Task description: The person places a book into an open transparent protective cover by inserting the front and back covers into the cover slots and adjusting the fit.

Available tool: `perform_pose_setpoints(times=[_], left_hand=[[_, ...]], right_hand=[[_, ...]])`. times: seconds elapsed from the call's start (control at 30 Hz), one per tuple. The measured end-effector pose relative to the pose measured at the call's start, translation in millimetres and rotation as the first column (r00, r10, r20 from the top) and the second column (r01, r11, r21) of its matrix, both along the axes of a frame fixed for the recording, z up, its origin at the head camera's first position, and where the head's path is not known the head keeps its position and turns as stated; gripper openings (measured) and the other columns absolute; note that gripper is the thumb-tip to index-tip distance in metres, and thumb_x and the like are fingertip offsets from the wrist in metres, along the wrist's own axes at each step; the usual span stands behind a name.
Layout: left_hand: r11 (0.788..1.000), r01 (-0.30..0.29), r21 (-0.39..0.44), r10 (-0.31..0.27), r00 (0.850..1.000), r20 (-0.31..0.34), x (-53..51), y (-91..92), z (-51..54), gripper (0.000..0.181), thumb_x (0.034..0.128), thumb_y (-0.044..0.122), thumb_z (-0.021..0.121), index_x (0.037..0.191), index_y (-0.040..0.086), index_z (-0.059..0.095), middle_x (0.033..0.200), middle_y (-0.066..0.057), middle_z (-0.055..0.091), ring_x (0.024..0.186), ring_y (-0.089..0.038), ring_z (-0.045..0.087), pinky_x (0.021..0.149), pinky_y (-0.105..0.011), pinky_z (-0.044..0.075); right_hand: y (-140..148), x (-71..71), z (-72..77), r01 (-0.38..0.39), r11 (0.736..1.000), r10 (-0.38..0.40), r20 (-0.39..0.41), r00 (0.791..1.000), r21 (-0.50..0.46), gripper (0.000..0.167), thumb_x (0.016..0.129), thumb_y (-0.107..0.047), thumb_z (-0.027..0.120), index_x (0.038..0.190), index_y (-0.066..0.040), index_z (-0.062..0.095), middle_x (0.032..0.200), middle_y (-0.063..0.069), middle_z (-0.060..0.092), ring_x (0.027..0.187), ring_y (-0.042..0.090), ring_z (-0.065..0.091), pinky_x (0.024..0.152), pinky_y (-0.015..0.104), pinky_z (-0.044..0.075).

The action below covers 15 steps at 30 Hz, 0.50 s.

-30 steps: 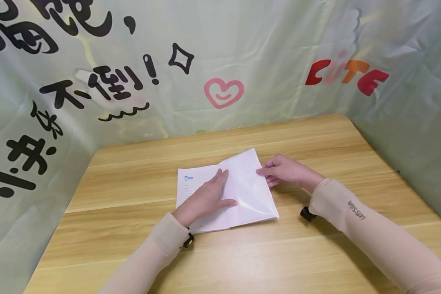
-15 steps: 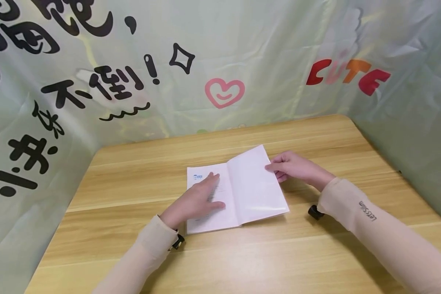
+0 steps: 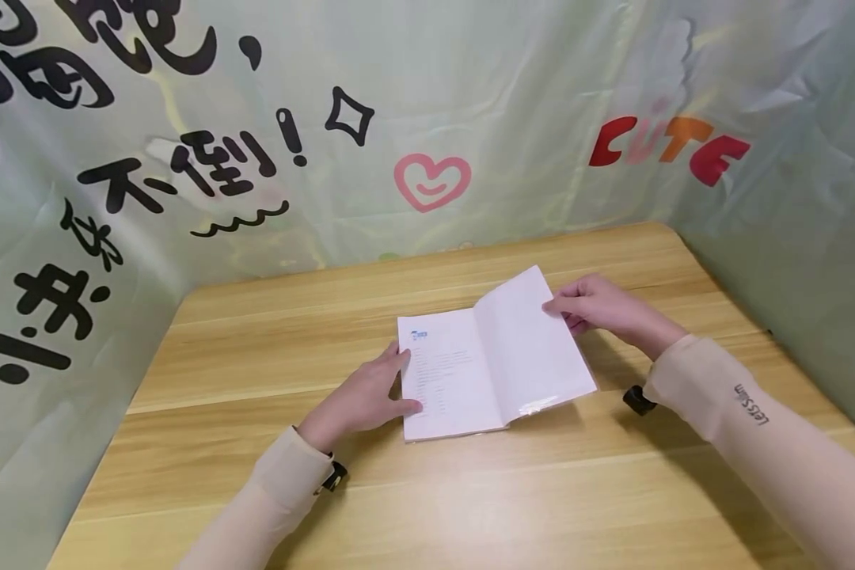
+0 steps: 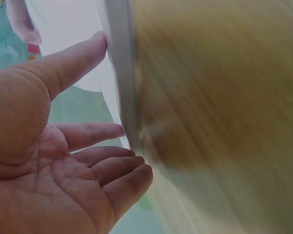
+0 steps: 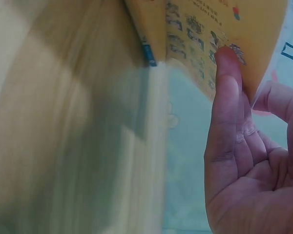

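Observation:
An opened book [image 3: 445,376] lies on the table, its left page printed with a small blue mark and lines of text. Its front cover [image 3: 530,348], white inside and in a clear glossy sleeve, stands raised at a slant on the right. My right hand [image 3: 606,313] pinches the cover's outer edge between thumb and fingers. Seen from the right wrist, the cover's outside [image 5: 254,29] is orange-yellow with small pictures, and fingers lie against it. My left hand [image 3: 363,400] rests at the book's left edge; in the left wrist view its thumb and extended fingers touch the page block's edge [image 4: 121,73].
The wooden table [image 3: 256,348] extends around the book. Behind it and at both sides hangs a pale green cloth [image 3: 527,103] with black characters, a pink heart and the word CUTE. A small black device [image 3: 639,400] sits at the right wrist, another [image 3: 333,477] at the left.
The book has shifted right across the table, its cover lifted further by the right hand. My left hand has slid left off the page to the book's left edge, uncovering the text.

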State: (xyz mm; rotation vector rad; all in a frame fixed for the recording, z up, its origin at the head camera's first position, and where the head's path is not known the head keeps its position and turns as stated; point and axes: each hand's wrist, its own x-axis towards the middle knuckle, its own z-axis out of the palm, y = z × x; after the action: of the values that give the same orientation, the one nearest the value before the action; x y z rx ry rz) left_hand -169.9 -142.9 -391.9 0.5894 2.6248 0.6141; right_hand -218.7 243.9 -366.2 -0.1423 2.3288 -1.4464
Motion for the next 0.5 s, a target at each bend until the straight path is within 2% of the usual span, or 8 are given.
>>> perform_pose_setpoints(times=[0.2, 0.5], left_hand=[[1.0, 0.007, 0.0, -0.007, 1.0, 0.007, 1.0, 0.9, 0.4, 0.09, 0.1, 0.035, 0.078, 0.167, -0.001, 0.03, 0.178, -0.022, 0.02, 0.166, -0.038, 0.024, 0.133, -0.055, 0.028], [1.0, 0.014, -0.002, -0.014, 1.0, 0.003, 1.6, -2.7, -0.7, 0.089, 0.1004, 0.033, 0.077, 0.166, -0.003, 0.031, 0.176, -0.019, 0.028, 0.166, -0.036, 0.027, 0.134, -0.051, 0.026]], right_hand=[[-8.1, -1.5, 9.2, 0.005, 1.0, -0.004, -0.037, 0.999, 0.018, 0.043, 0.105, -0.029, 0.067, 0.072, -0.014, 0.045, 0.067, -0.004, 0.039, 0.07, 0.013, 0.048, 0.072, 0.032, 0.053], [-31.0, -1.7, 17.5, 0.013, 1.0, -0.013, -0.035, 0.999, 0.003, 0.037, 0.104, -0.028, 0.067, 0.074, -0.013, 0.053, 0.07, -0.004, 0.047, 0.075, 0.015, 0.063, 0.078, 0.031, 0.062]])
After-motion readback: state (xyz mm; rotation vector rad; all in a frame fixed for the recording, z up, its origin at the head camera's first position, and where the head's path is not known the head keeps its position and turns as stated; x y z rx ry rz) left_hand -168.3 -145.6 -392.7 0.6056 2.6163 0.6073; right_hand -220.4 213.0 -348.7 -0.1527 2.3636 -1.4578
